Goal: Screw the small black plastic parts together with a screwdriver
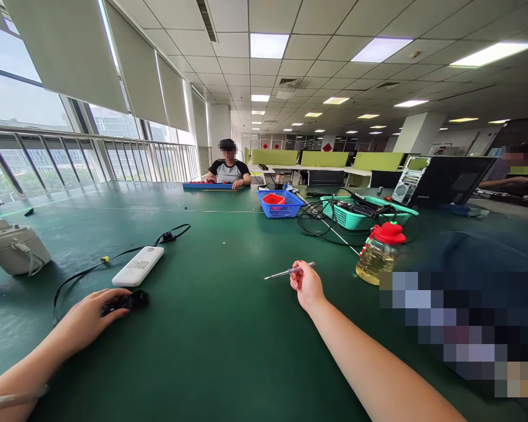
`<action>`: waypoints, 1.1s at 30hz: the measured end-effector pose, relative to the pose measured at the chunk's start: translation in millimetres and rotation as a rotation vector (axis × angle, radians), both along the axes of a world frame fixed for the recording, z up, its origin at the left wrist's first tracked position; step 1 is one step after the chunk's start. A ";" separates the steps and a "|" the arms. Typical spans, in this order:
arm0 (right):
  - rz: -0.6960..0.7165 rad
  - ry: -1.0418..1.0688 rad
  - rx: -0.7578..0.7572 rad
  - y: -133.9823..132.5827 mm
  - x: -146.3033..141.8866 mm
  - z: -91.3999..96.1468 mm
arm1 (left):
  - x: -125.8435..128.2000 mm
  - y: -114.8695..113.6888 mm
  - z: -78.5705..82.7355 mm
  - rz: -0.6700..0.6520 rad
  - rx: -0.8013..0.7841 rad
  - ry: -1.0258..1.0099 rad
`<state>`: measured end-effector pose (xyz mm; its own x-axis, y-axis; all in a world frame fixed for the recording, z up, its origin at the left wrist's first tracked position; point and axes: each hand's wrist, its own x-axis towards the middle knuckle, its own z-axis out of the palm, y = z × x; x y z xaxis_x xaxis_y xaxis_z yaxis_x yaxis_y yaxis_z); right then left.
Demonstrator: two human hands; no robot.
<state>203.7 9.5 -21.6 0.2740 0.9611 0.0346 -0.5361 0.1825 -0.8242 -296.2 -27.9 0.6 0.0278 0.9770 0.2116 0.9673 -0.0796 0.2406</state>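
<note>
A slim screwdriver [283, 272], its pale metal shaft running to a narrow tip, is held above a green table [224, 346], lying nearly level with the point toward the left and the butt slightly raised. The right hand [308, 286] pinches it with curled fingers, the forearm slanting in from the lower right. A small, dark black device [137, 299], its details too blurred to read, is on the table at left, partly hidden by the left hand [92, 313], whose fingers and thumb grasp it from either side, palm down. Just beyond lies a white box [139, 266].
</note>
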 end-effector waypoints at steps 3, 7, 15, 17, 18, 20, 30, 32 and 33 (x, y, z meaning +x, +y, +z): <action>0.000 0.002 -0.001 -0.2 -0.2 0.0 | 6.0 -2.1 7.8 0.043 0.052 0.007; 0.001 0.004 -0.005 0.0 -0.1 0.3 | 20.2 -5.1 33.3 0.213 0.142 -0.039; 0.008 0.002 -0.009 -1.2 -0.4 2.0 | 32.2 13.7 39.9 0.103 0.149 -0.301; 0.011 -0.002 -0.009 -1.5 -0.4 2.3 | 31.5 16.3 32.1 0.084 0.169 -0.272; 0.012 -0.004 -0.010 -1.6 -0.4 2.4 | 31.1 16.5 28.7 0.072 0.188 -0.255; 0.013 -0.007 -0.013 -1.8 -0.3 2.3 | 30.4 15.5 23.6 0.040 0.218 -0.241; 0.023 -0.015 -0.012 -1.8 0.3 1.9 | 27.9 12.0 16.0 0.012 0.059 -0.295; 0.025 -0.017 -0.011 -1.8 0.3 2.0 | 28.4 11.0 16.9 0.003 0.033 -0.293; 0.026 -0.018 -0.009 -1.8 0.3 1.9 | 28.9 10.5 17.4 -0.007 0.025 -0.285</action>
<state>204.0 7.7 -19.6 0.2482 0.9682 0.0303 -0.5253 0.1608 -0.8356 -267.2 -17.4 17.9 -0.0291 0.9713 0.2360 0.8602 -0.0959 0.5008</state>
